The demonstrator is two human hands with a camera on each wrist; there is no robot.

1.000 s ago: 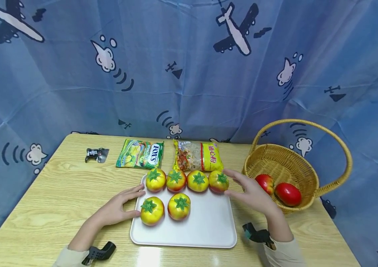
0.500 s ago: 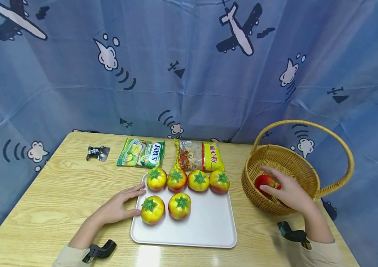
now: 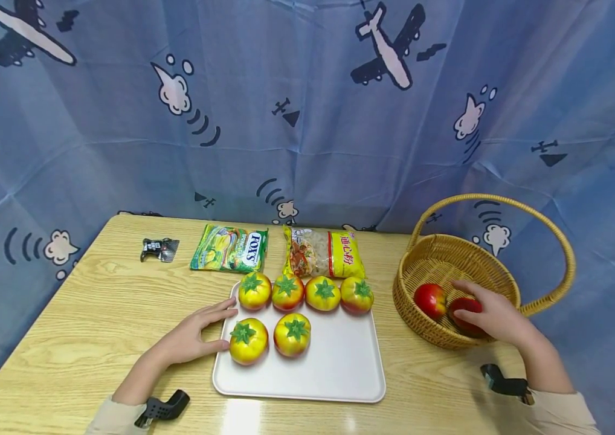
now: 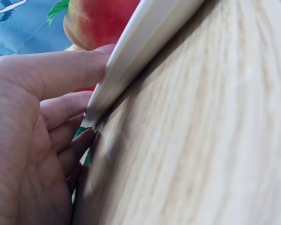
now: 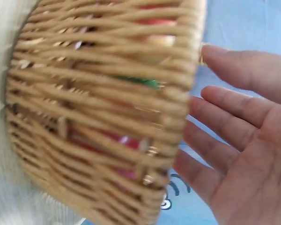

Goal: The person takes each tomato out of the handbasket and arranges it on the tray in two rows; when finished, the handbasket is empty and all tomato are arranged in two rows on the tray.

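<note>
My left hand (image 3: 194,339) rests at the left edge of the white tray (image 3: 334,374), its thumb and fingertips right at the rim, as the left wrist view also shows. Several yellow-red toy fruits with green leafy tops stand on the tray: a back row and two in front, including a front-left toy fruit (image 3: 249,341) beside my thumb. My right hand (image 3: 495,311) reaches over the near rim of the wicker basket (image 3: 416,326), fingers spread above a dark red toy fruit (image 3: 462,314) that it partly covers. Left of it lies a red toy fruit with a yellow patch (image 3: 430,300).
Behind the tray lie a green candy bag (image 3: 229,249) and a yellow pasta bag (image 3: 324,252). A small black packet (image 3: 159,249) is at the back left. The basket's tall handle (image 3: 549,229) arches over its right side. A blue curtain (image 3: 307,121) hangs behind the table.
My right hand has left the back-right fruit on the tray and moved right, over the basket's left fruit, then on to the right one. The left hand stays at the tray.
</note>
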